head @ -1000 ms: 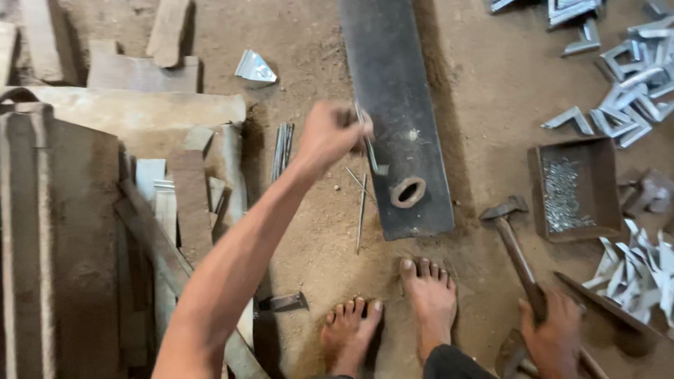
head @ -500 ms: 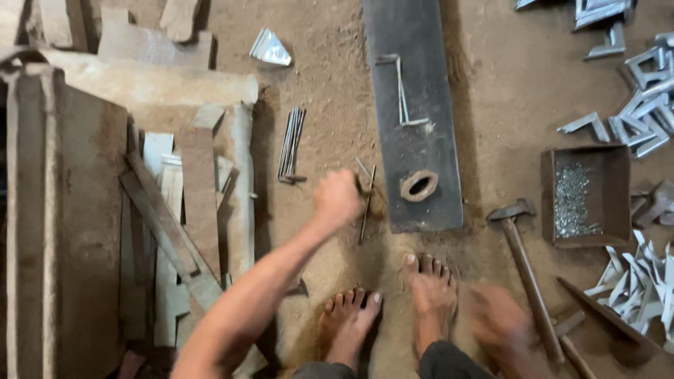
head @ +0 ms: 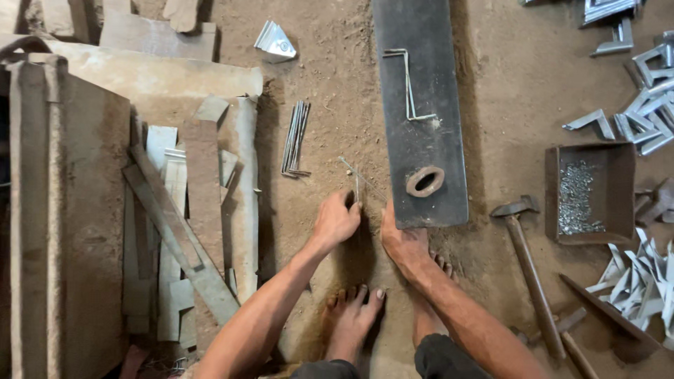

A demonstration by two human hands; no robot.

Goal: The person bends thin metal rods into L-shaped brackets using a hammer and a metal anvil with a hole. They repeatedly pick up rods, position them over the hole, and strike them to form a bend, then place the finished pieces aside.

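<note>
Closest to me, two bare feet point(head: 354, 316) are planted in the dirt, and just above them both hands work low over the ground. The left hand point(head: 335, 221) is pinched closed on a thin metal rod point(head: 357, 184), its fingers wrapped around the lower end, so the rod pokes up and away from the grip. The right hand point(head: 401, 238) sits just beside it, fingers curled down at the near edge of the dark steel plate point(head: 421, 105); whether it grips anything I cannot tell.

The rod looks light and stiff, thin enough to spin or slip between the fingers, so I judge a hold near one end with a firm pinch suits it; its tips may be sharp.

Right of the grip a hammer point(head: 523, 253) lies on the soil, and past it a rusty metal tray point(head: 618, 189) of small bright bits. Left of the grip, flat metal strips point(head: 189, 231) are stacked against a worn block.

Just beyond the hands a metal ring point(head: 425, 181) rests on the plate, and further up it a bent wire piece point(head: 407, 88). A bundle of straight rods point(head: 296, 137) lies on the ground up and left of the grip. Farthest off to the right, shiny angle brackets point(head: 646, 112) are scattered in heaps.
</note>
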